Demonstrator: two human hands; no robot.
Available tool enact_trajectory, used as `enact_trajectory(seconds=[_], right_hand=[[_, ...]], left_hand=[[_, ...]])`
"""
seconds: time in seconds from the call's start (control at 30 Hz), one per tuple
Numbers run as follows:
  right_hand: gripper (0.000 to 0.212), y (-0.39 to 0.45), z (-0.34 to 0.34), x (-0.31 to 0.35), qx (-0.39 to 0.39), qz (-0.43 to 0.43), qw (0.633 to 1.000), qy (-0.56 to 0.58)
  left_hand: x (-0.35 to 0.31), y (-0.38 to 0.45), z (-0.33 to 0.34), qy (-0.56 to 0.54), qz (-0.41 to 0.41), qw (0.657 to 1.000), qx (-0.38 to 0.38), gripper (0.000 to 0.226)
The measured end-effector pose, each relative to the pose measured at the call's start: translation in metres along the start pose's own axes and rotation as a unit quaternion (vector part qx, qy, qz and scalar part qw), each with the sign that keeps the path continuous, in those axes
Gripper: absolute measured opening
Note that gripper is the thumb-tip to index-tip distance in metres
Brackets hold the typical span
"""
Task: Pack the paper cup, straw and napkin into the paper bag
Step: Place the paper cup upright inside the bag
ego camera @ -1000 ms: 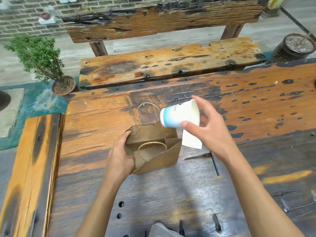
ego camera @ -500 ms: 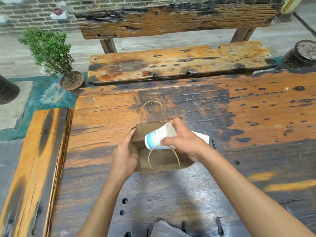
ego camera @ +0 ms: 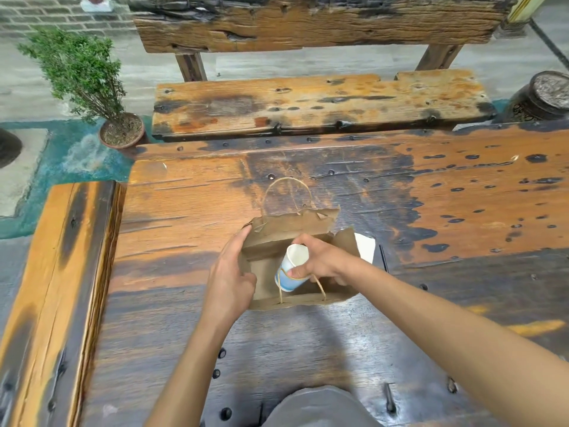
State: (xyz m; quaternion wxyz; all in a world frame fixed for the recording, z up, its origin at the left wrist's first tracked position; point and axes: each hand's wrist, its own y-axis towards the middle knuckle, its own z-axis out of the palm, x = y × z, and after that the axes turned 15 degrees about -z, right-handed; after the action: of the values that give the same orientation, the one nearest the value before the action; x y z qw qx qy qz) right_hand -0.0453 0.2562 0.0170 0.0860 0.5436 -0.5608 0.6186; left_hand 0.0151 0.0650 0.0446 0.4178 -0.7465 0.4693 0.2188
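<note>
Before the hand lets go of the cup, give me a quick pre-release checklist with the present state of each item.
1. Bag mouth open: ok, left hand holds its left wall.
2. Cup inside the mouth: ok, right hand grips it, tilted.
3. Cup bottom resting on bag floor: cannot tell.
4. Near handle clear of cup: not ok, the twine crosses it.
5. Napkin ready for next: ok, on the table right of the bag.
6. Straw ready: ok, beside the napkin.
</note>
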Motion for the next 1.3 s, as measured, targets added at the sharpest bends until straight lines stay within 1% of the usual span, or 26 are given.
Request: enact_trajectory(seconds=[0.1,0.17,0.23,0.4,0.47,0.57,0.7,0.87,0.93,1.0,1.07,1.13,1.2,1.3], right_hand=[[0.053,0.017,0.009,-0.007,-0.048,0.079,0.994,0.065],[0.058,0.025,0.016,-0.013,-0.074,0.123,0.987,0.067],[0.065,0.032,0.024,-0.017,-0.077,0.143,0.986,0.036],[0.083,0.046,0.039,-0.027,-0.02,0.124,0.981,-0.147],[0.088,0.049,0.046,-0.032,-0.008,0.11,0.976,-0.186],[0.083,0.052,0.051,-0.039,-0.006,0.083,0.976,-0.202],[0.082,0.057,0.054,-0.041,0.008,0.057,0.966,-0.25],[0.083,0.059,0.051,-0.035,0.031,0.053,0.951,-0.302],[0.078,0.057,0.046,-0.032,0.046,0.041,0.939,-0.338],[0.068,0.053,0.039,-0.025,0.06,0.029,0.93,-0.361],[0.059,0.048,0.031,-0.015,0.067,0.024,0.933,-0.354],[0.055,0.039,0.019,-0.003,0.061,0.001,0.946,-0.317],[0.049,0.02,0.003,0.01,0.032,-0.04,0.968,-0.247],[0.034,-0.021,-0.022,0.019,-0.03,-0.09,0.991,-0.093]], left_hand=[[0.001,-0.002,0.001,-0.001,-0.004,1.0,0.001,0.092],[0.002,-0.004,0.003,-0.011,-0.004,1.0,0.008,0.093],[0.002,-0.007,0.006,-0.024,-0.001,1.0,0.014,0.094],[0.007,-0.008,0.006,-0.025,0.001,1.0,0.013,0.094],[0.007,-0.008,0.006,-0.019,0.0,1.0,0.006,0.094],[0.008,-0.008,0.005,-0.019,-0.001,1.0,-0.002,0.095],[0.005,-0.006,0.003,-0.03,-0.009,0.999,0.017,0.095],[0.001,-0.005,0.003,-0.024,-0.019,0.999,0.032,0.095],[0.0,-0.004,0.003,-0.025,-0.018,0.999,0.034,0.095],[-0.001,-0.004,0.004,-0.026,-0.019,0.999,0.031,0.095],[-0.003,-0.004,0.004,-0.027,-0.02,0.999,0.027,0.096],[-0.005,-0.003,0.004,-0.031,-0.024,0.999,0.023,0.097],[-0.007,-0.002,0.004,-0.031,-0.028,0.999,0.018,0.097],[-0.008,-0.004,0.006,-0.03,-0.029,0.999,0.014,0.096]])
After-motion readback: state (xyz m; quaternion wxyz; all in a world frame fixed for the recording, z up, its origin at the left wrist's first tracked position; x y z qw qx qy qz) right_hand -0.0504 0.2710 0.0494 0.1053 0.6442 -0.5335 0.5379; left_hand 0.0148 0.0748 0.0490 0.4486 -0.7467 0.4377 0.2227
